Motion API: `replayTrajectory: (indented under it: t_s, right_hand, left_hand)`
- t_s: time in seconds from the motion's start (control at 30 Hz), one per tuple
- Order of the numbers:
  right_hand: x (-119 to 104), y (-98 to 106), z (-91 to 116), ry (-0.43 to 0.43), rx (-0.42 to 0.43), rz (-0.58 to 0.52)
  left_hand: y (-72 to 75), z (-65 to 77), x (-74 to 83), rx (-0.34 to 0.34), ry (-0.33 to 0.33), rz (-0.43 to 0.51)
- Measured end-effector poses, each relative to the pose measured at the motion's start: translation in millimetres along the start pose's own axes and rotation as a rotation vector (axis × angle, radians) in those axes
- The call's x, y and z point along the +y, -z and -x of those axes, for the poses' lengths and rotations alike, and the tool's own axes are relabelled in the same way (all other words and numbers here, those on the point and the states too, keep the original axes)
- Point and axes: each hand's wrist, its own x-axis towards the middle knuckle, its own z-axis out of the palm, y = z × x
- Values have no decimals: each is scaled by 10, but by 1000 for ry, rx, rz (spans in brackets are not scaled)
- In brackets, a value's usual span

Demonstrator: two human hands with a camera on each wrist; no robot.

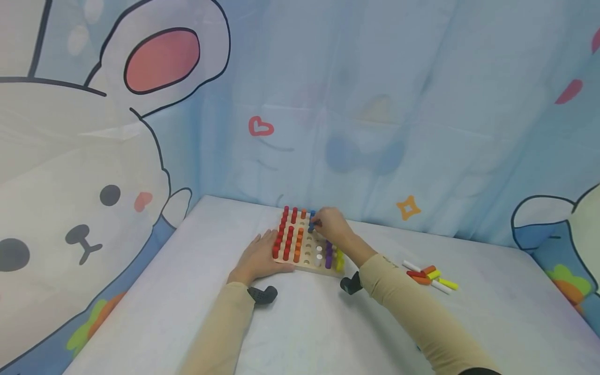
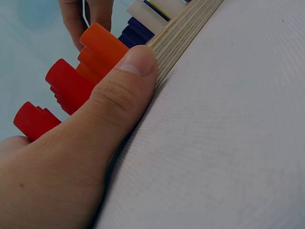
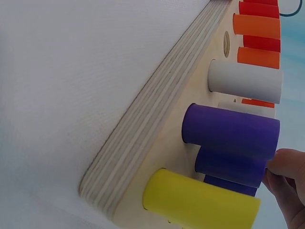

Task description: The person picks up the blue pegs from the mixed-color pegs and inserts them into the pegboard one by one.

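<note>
A wooden pegboard [image 1: 313,268] lies on the table, with rows of coloured pegs standing in it. My left hand [image 1: 261,255] rests against its left side and near corner. In the left wrist view the thumb [image 2: 116,93] presses along the front edge, beside red pegs [image 2: 71,86] and an orange peg [image 2: 105,43]. Over the far part of the board, my right hand [image 1: 334,225] pinches a blue peg [image 1: 311,225] at the blue row; its lower end is hard to see. Purple pegs [image 3: 231,129] partly hide those fingertips in the right wrist view.
Loose white, red, orange and yellow pegs [image 1: 428,276] lie in a pile on the table, right of the board. White pegs [image 1: 319,255] and yellow pegs [image 1: 339,260] stand near the board's right side. A printed curtain [image 1: 300,104] hangs behind the table.
</note>
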Motion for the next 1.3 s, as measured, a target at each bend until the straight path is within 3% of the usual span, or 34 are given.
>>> replayTrajectory:
  t_s: [0.6, 1.13, 1.3]
  right_hand:
    - [-63, 7, -16, 95, -17, 113]
    - [-88, -26, -17, 60, -33, 78]
    - [-120, -9, -23, 45, -75, 113]
  left_hand:
    - [0, -1, -4, -1, 0, -6]
    - [26, 15, 15, -7, 1, -3]
    - [42, 19, 17, -7, 4, 5]
